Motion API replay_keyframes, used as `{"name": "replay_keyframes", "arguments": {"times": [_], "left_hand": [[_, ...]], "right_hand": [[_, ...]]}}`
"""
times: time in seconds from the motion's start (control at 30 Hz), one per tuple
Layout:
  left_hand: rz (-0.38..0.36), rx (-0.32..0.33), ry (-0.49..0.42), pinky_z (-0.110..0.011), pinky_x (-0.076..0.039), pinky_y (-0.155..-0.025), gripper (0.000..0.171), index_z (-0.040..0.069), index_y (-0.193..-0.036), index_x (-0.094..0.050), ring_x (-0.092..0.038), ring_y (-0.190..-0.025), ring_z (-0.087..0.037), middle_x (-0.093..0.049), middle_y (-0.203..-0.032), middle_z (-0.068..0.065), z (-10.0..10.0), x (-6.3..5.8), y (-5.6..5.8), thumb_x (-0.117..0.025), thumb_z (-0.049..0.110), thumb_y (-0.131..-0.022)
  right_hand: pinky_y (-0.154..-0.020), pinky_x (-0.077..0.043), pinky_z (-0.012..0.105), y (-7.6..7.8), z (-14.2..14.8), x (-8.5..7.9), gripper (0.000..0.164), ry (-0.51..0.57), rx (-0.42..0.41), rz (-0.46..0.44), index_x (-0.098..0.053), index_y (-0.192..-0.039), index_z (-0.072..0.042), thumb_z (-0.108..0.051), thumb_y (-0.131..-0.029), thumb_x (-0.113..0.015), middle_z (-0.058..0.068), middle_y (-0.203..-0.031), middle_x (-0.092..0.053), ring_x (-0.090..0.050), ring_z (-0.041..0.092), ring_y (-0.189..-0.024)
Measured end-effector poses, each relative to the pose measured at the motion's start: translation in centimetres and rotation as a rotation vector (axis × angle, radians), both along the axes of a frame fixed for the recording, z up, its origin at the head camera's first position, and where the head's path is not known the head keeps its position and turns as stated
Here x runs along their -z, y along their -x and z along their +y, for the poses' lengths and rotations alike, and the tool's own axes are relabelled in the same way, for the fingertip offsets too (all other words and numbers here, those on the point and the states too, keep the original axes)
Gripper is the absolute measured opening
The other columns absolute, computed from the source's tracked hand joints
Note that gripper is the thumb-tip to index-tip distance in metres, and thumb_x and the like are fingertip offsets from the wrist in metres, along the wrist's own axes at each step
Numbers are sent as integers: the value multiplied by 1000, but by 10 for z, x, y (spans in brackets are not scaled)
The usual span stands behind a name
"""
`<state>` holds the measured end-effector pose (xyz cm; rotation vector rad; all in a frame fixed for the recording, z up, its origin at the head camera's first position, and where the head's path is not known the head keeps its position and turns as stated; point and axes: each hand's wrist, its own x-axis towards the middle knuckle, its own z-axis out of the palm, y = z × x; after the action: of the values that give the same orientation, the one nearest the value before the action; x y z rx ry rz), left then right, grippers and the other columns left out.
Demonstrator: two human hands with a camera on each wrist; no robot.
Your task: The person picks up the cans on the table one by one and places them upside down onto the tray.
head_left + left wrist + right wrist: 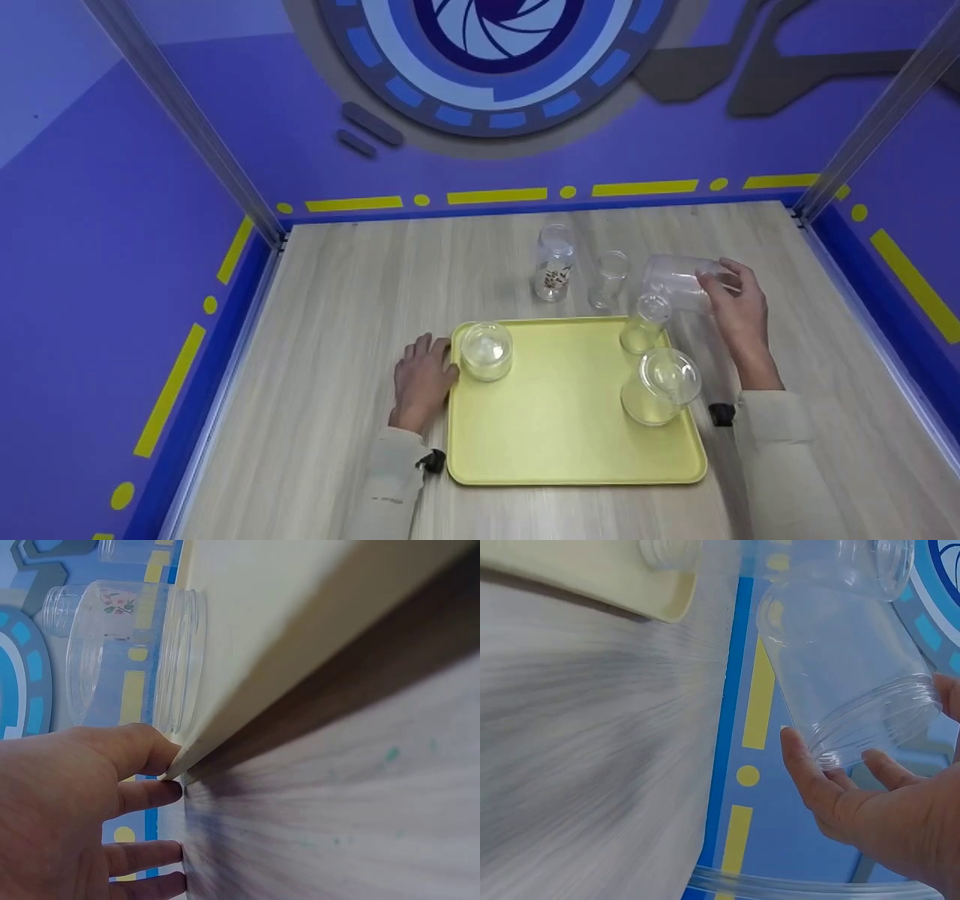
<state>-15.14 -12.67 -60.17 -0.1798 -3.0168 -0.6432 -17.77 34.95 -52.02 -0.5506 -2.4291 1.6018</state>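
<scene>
My left hand point(424, 379) is at the left edge of a yellow tray point(555, 442). In the left wrist view its thumb and index finger pinch the tray's rim, and the other fingertips touch the table. Close by, a short clear jar point(487, 352) stands mouth down on the tray. My right hand point(739, 307) holds a larger clear jar point(679, 281) by its threaded mouth end. That jar is tilted on its side, beyond the tray's back right corner, with its base pointing left. Parts of the right fingers are hidden from the head view.
On the tray's right side stand a wide clear jar point(660, 390) and a slim clear bottle point(643, 326). Behind the tray are a clear bottle with a floral print point(554, 266) and a small clear container point(609, 281). Blue walls point(150, 187) enclose the wooden table point(337, 300).
</scene>
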Motion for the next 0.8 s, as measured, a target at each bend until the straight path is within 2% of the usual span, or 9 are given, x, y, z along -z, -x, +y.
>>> {"name": "replay_keyframes", "arguments": {"times": [0.1, 0.3, 0.47, 0.7, 0.8], "left_hand": [[-10, -1, -7, -63, -49, -99, 44, 10, -137, -67, -50, -133, -44, -53, -149, -23, 0, -1, 0, -70, 27, -97], [-22, -5, -5, -63, -48, -101, 45, 11, -138, -66, -49, -135, -44, -52, -151, -22, 1, -2, 0, -69, 29, -98], [-35, -5, -4, -63, -47, -102, 46, 11, -140, -65, -48, -136, -44, -51, -152, -23, 0, -2, 0, -68, 30, -98], [-25, -1, -14, -64, -48, -100, 44, 11, -138, -66, -49, -134, -44, -51, -151, -23, 1, -2, 0, -69, 29, -98], [-24, 2, -8, -63, -49, -99, 43, 11, -138, -66, -50, -134, -44, -51, -151, -23, 1, -2, 0, -69, 28, -98]], "right_hand": [[-103, -48, 41, 0, -1, -1, 75, 13, 9, 15, -37, -165, -14, -52, -105, -58, 19, -155, -49, -48, 34, -141], [-87, -50, 24, -1, -2, -3, 74, 46, 10, 58, -39, -164, -13, -51, -105, -60, 18, -152, -49, -49, 30, -136], [-87, -49, 22, 0, -2, -4, 72, 67, 14, 68, -39, -164, -13, -50, -105, -60, 16, -152, -49, -50, 25, -132], [-82, -52, 18, 3, -1, -5, 68, 125, 42, 80, -42, -162, -11, -44, -106, -62, 13, -149, -51, -55, 12, -117], [-83, -51, 18, 3, -1, -7, 68, 141, 40, 83, -41, -163, -11, -43, -106, -60, 14, -151, -50, -55, 12, -118]]}}
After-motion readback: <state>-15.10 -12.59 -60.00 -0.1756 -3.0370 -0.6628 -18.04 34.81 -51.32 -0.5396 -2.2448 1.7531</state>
